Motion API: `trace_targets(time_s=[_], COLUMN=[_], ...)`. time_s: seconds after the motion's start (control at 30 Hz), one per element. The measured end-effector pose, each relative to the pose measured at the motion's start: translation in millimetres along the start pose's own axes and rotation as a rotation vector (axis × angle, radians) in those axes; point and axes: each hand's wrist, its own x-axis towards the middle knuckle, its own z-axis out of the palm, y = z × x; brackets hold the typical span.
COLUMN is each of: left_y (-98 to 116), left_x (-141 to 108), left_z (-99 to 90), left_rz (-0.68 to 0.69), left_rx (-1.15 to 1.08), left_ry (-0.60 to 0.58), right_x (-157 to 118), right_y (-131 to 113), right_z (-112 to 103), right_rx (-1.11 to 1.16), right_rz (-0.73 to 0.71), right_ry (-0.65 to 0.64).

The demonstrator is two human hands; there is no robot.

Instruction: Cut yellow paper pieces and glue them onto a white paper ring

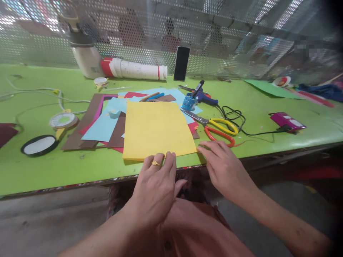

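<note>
Sheet of square yellow paper (158,128) lies at the front of the green-topped table (102,175), its near side just inside the table edge. Left hand (158,185) has fingers on that near side; right hand (226,167) has fingertips at the near-right corner. I can't tell if either pinches; finger undersides hidden. Yellow-and-orange-handled metal scissors (203,120) crowd my right; more room leftward, up to the black-rimmed white disc (40,145). Sheet partly covers the brown, blue and red paper pile (104,125). Left forearm cut off at bottom.
</note>
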Motion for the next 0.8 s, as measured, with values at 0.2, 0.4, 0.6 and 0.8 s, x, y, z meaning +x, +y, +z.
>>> trace_targets(time_s=[0.2,0.4,0.6,0.8], left_y=[-1.9,-0.1,-31.3,-77.3], left_x=[0.2,1.0,-10.9,-26.6], left_z=[0.6,-4.6,-21.3,-31.8], left_rz=[-0.005,-0.016,0.013,-0.113], left_rx=[-0.051,-0.080,-0.270,-0.381], left_ry=[0.010,0.013,0.200,0.164], right_x=[34.0,36.0,32.9,38.1], right_y=[-22.6,-18.5,-18.8,-30.2], right_z=[3.3,18.5,14.0,13.8], right_rx=[0.373,0.659,0.454,0.152], right_rz=[-0.136,-0.098,-0.246,-0.307], right_ry=[0.030,-0.023,-0.163,-0.259])
